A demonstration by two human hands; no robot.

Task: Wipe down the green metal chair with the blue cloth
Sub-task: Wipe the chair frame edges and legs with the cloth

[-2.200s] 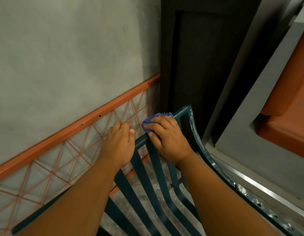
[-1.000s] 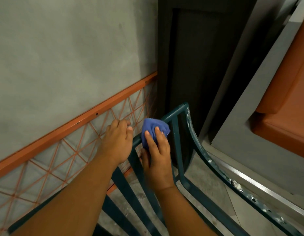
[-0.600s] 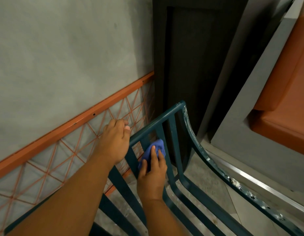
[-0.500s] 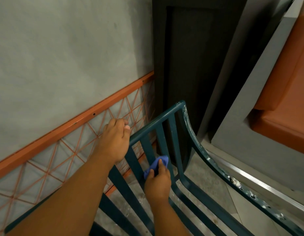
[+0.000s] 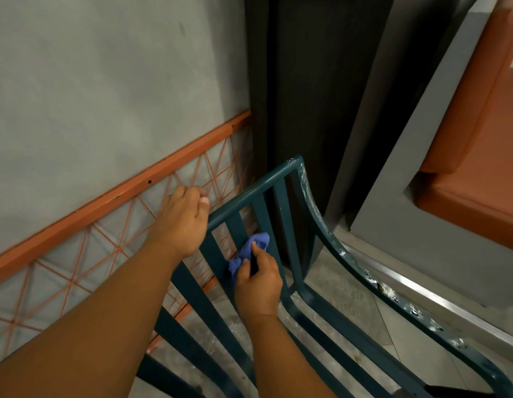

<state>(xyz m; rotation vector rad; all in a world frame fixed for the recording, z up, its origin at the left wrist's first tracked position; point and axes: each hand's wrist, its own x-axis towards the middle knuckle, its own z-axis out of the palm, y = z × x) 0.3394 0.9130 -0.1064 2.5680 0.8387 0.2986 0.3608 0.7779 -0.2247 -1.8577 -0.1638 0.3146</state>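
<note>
Fingers point(image 5: 254, 249) of the right hand point(image 5: 258, 285) curl round the blue cloth point(image 5: 249, 254), thumb and forefinger pinching its bunched folds and pressing them against one upright slat of the green metal chair point(image 5: 315, 208). The cloth sits partway down that slat, below the top rail, between its neighbouring slats. The left hand point(image 5: 183, 222) grips the left end of the top rail, its fingers wrapped over the bar and its thumb lying on top, apparently steadying the chair.

The chair's backrest stands just beside a grey wall point(image 5: 106, 81) with an orange rail point(image 5: 129, 193) and an orange wire lattice point(image 5: 77, 262) below it. Its right side frame curves down toward the viewer and shows chipped, pale patches of paint. An orange cushioned seat point(image 5: 473, 179) lies well apart on the right.

The step in hand looks like slat-by-slat wiping of the backrest. The next move probably calls for running the cloth along this slat's full length with even pressure, then shifting to the adjacent slat while the left hand braces the rail. The flaked side frame may snag the cloth.
</note>
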